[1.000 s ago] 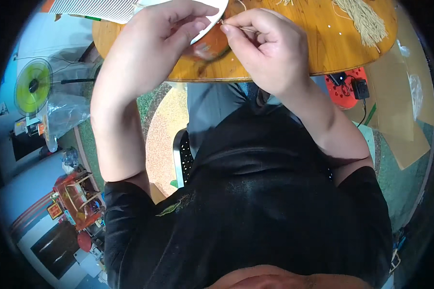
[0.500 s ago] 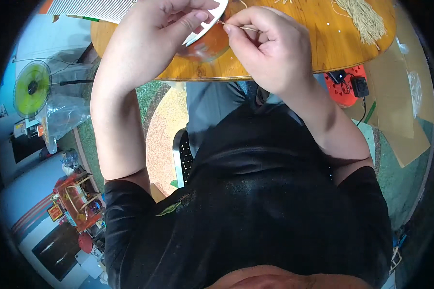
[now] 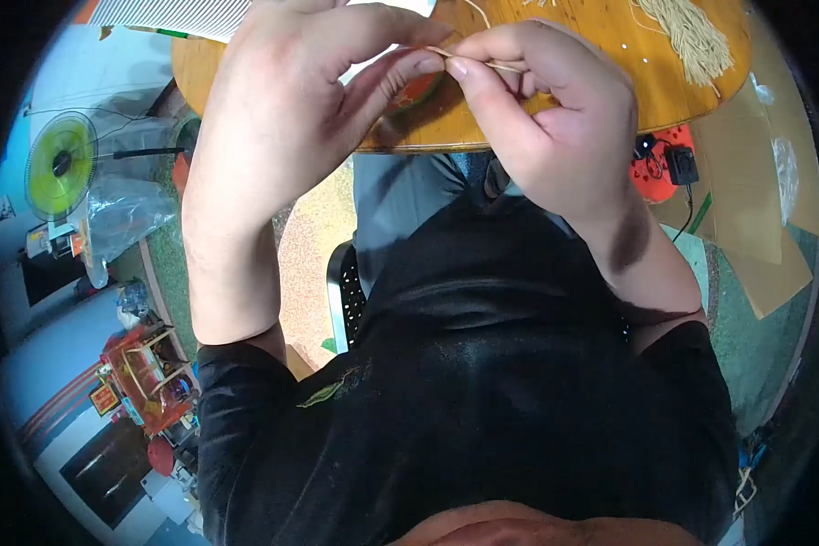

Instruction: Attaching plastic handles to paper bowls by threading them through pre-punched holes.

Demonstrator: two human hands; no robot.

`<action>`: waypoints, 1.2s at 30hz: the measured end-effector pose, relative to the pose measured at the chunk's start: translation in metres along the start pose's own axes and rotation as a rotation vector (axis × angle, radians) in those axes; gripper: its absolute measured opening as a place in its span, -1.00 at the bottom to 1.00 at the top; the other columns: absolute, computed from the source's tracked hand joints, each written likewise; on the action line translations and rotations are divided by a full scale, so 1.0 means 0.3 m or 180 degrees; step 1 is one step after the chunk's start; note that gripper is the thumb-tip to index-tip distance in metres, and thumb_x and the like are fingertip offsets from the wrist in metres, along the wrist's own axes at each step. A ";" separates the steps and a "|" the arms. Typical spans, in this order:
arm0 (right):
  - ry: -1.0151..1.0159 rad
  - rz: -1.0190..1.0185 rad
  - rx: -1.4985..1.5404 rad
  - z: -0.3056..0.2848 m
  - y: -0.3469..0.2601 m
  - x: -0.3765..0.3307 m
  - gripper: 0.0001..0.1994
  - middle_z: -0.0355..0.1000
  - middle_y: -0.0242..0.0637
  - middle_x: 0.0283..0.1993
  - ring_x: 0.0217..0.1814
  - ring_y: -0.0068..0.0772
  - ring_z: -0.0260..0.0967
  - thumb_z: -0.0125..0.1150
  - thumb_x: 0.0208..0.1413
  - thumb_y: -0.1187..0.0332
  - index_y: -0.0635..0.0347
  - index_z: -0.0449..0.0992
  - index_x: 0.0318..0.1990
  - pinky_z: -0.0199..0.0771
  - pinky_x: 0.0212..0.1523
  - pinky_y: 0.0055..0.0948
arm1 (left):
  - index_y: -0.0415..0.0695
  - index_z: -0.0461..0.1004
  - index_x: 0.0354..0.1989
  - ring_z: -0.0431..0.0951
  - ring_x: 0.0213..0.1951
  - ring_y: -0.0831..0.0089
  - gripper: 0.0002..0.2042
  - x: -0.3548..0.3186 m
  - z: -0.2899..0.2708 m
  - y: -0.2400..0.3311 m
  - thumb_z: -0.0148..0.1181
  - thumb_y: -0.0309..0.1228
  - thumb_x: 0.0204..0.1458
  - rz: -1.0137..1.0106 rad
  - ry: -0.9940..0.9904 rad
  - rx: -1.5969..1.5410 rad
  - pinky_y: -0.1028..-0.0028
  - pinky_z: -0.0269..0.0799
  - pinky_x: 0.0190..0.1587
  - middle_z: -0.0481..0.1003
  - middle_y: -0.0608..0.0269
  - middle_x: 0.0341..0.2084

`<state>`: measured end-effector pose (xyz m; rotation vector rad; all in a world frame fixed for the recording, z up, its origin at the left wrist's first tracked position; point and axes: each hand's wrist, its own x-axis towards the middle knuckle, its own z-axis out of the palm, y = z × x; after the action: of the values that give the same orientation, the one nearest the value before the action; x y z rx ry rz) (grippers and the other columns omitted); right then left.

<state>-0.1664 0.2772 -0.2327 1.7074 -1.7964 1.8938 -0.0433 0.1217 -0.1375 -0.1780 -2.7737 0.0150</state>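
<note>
A thin tan cord [image 3: 505, 66] runs between my two hands above the wooden table. The thumb and forefinger of my left hand [image 3: 309, 91] are pinched on it. Close beside them, my right hand [image 3: 564, 114] grips the same cord between thumb and forefinger, its other fingers curled in. Part of the cord loops up beyond the fingertips. Behind my left hand is a white, flat, curved-edged piece [image 3: 417, 6], mostly covered by that hand. Under the hands, a reddish see-through object [image 3: 420, 94] shows at the table edge; its kind is unclear.
A bundle of tan cords [image 3: 696, 45] lies on the wooden table [image 3: 610, 86] at the far right. A white ribbed sheet [image 3: 168, 16] is at the far left. Below the table's right side are a red power strip [image 3: 648, 182] and cardboard [image 3: 746, 209]. A fan [image 3: 61, 166] stands left.
My left hand has left the white piece and come right and down onto the cord, meeting the right fingertips. My right hand has shifted slightly right and down, still pinching the cord.
</note>
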 end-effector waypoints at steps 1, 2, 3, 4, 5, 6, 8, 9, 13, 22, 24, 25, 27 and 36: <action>-0.0002 -0.0007 0.0008 -0.001 -0.005 0.004 -0.93 0.45 -0.48 -0.48 -0.48 -0.75 0.30 0.35 0.15 0.60 0.27 0.64 -0.23 0.26 -0.43 -0.68 | -0.33 0.51 0.08 0.65 -0.13 0.52 -0.75 -0.008 0.005 -0.022 0.14 -0.42 0.36 0.0673 0.0186 0.0261 0.46 0.70 -0.06 0.60 0.21 -0.16; 0.0005 -0.0021 0.0030 -0.001 -0.006 0.005 -0.92 0.45 -0.48 -0.48 -0.48 -0.75 0.31 0.36 0.14 0.59 0.27 0.65 -0.23 0.26 -0.43 -0.68 | -0.33 0.51 0.08 0.65 -0.13 0.52 -0.75 -0.008 0.008 -0.021 0.14 -0.42 0.36 0.0674 0.0185 0.0256 0.46 0.70 -0.06 0.60 0.21 -0.16; 0.0011 -0.0037 0.0053 -0.001 -0.007 0.005 -0.92 0.46 -0.47 -0.47 -0.48 -0.74 0.31 0.37 0.14 0.59 0.27 0.65 -0.22 0.27 -0.43 -0.67 | -0.32 0.51 0.06 0.65 -0.13 0.50 -0.76 -0.008 0.009 -0.019 0.15 -0.44 0.33 0.0545 0.0176 0.0168 0.45 0.69 -0.07 0.60 0.20 -0.17; 0.0010 -0.0033 0.0053 -0.003 -0.009 0.004 -0.92 0.46 -0.47 -0.47 -0.48 -0.74 0.31 0.37 0.14 0.59 0.27 0.65 -0.22 0.27 -0.43 -0.67 | -0.32 0.52 0.04 0.65 -0.13 0.48 -0.77 -0.008 0.008 -0.014 0.16 -0.45 0.30 0.0414 0.0166 0.0082 0.44 0.68 -0.07 0.60 0.19 -0.17; -0.0061 0.0017 0.0049 -0.006 -0.013 0.003 -0.92 0.47 -0.47 -0.46 -0.47 -0.75 0.32 0.36 0.15 0.59 0.28 0.65 -0.21 0.27 -0.42 -0.68 | -0.31 0.52 0.01 0.65 -0.13 0.46 -0.78 -0.006 0.005 -0.008 0.18 -0.46 0.27 0.0286 0.0157 -0.0001 0.44 0.67 -0.07 0.60 0.18 -0.17; -0.0133 0.0067 0.0046 -0.008 -0.015 0.002 -0.92 0.48 -0.46 -0.45 -0.46 -0.76 0.34 0.36 0.16 0.59 0.28 0.65 -0.20 0.28 -0.41 -0.69 | -0.30 0.53 -0.01 0.65 -0.13 0.45 -0.79 -0.005 0.000 -0.001 0.19 -0.48 0.24 0.0157 0.0147 -0.0083 0.43 0.66 -0.08 0.60 0.18 -0.17; -0.0076 0.0290 0.0295 0.008 -0.013 -0.012 -0.92 0.49 -0.47 -0.44 -0.44 -0.78 0.35 0.35 0.17 0.60 0.30 0.65 -0.19 0.29 -0.40 -0.71 | -0.29 0.54 -0.05 0.65 -0.13 0.41 -0.80 -0.002 -0.012 0.016 0.22 -0.50 0.19 -0.0103 0.0125 -0.0244 0.41 0.64 -0.09 0.60 0.16 -0.17; -0.0020 0.0512 0.0541 0.018 -0.011 -0.020 -0.92 0.51 -0.47 -0.42 -0.42 -0.80 0.36 0.34 0.19 0.60 0.32 0.64 -0.17 0.30 -0.39 -0.73 | -0.29 0.54 -0.07 0.65 -0.13 0.39 -0.81 -0.001 -0.018 0.025 0.24 -0.52 0.16 -0.0234 0.0114 -0.0322 0.40 0.63 -0.09 0.60 0.15 -0.17; 0.0122 0.0962 0.1155 0.037 0.003 -0.039 -0.92 0.52 -0.49 -0.40 -0.38 -0.83 0.38 0.32 0.22 0.61 0.36 0.63 -0.15 0.33 -0.36 -0.76 | -0.26 0.56 -0.16 0.65 -0.13 0.32 -0.82 0.005 -0.031 0.057 0.30 -0.57 0.05 -0.0745 0.0074 -0.0664 0.37 0.59 -0.11 0.60 0.11 -0.18; 0.0301 0.0305 0.0495 0.089 0.086 -0.041 -0.93 0.48 -0.49 -0.47 -0.47 -0.83 0.36 0.33 0.23 0.60 0.36 0.60 -0.17 0.32 -0.48 -0.74 | -0.30 0.58 -0.17 0.64 -0.22 0.31 -0.86 0.000 -0.012 0.019 0.26 -0.62 0.09 -0.1361 0.0090 -0.0884 0.38 0.52 -0.13 0.62 0.09 -0.22; 0.0403 0.0165 0.0370 0.099 0.090 -0.039 -0.94 0.48 -0.46 -0.50 -0.50 -0.81 0.36 0.34 0.21 0.59 0.35 0.61 -0.18 0.32 -0.51 -0.73 | -0.30 0.59 -0.19 0.64 -0.22 0.33 -0.87 0.000 -0.016 0.006 0.27 -0.62 0.09 -0.1425 -0.0081 -0.0919 0.38 0.52 -0.13 0.62 0.09 -0.25; 0.0400 0.0163 0.0380 0.101 0.087 -0.039 -0.94 0.48 -0.46 -0.50 -0.50 -0.81 0.36 0.34 0.21 0.59 0.35 0.61 -0.18 0.32 -0.51 -0.73 | -0.30 0.59 -0.20 0.64 -0.23 0.34 -0.88 0.001 -0.019 0.003 0.28 -0.63 0.08 -0.1483 -0.0251 -0.0962 0.39 0.53 -0.14 0.62 0.10 -0.27; 0.0373 0.0256 0.0231 0.102 0.085 -0.042 -0.94 0.51 -0.44 -0.49 -0.49 -0.80 0.39 0.37 0.20 0.58 0.34 0.62 -0.20 0.34 -0.50 -0.73 | -0.29 0.60 -0.20 0.65 -0.23 0.35 -0.88 0.008 -0.013 0.002 0.29 -0.62 0.08 -0.1525 -0.0309 -0.0971 0.39 0.54 -0.14 0.62 0.10 -0.29; 0.0382 0.0590 0.0247 0.066 0.006 0.002 -0.84 0.46 -0.22 -0.48 -0.57 -0.50 0.37 0.43 0.07 0.57 0.32 0.52 -0.28 0.34 -0.54 -0.44 | -0.28 0.62 -0.15 0.66 -0.24 0.35 -0.85 0.054 -0.033 0.044 0.32 -0.60 0.11 -0.1859 -0.0671 -0.1073 0.37 0.59 -0.14 0.63 0.10 -0.30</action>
<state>-0.1550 0.2622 -0.2388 1.4574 -1.9186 2.1133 -0.0533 0.1369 -0.1230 0.5828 -2.9035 -0.6122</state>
